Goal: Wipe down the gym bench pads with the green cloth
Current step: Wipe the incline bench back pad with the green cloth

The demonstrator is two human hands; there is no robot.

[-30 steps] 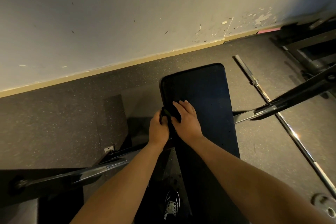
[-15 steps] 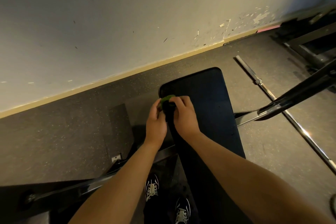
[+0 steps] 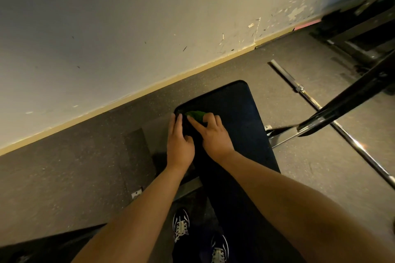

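- Compared with half a second earlier, both hands have slid farther up the bench pad [image 3: 245, 126] toward its far left corner, and more of the green cloth [image 3: 196, 115] now shows beyond the fingers.
- The green cloth lies on the dark pad just inside that far left corner, bunched, with its near part hidden under the right hand's fingers.
- The right hand [image 3: 214, 135] rests on the pad, index finger stretched out straight toward the corner beside the cloth. Its other fingers are bent at the knuckles and clamped down over the cloth, holding it against the pad.
- The left hand [image 3: 179, 142] lies along the pad's left edge, fingers straight and together, their tips at the corner just left of the cloth. The thumb tucks in toward the pad, and the hand grips nothing that can be seen.
- Both forearms reach in from the bottom of the view, bare, and converge on the corner.
- Two dark shoes with white laces [image 3: 181, 224] stand on the floor left of the pad's near end.
- A black frame bar [image 3: 350, 102] crosses at the right, above a steel barbell [image 3: 316, 105] lying on the speckled rubber floor [image 3: 64, 177].
- A scuffed pale wall [image 3: 128, 28] with a yellowish baseboard runs behind the bench.
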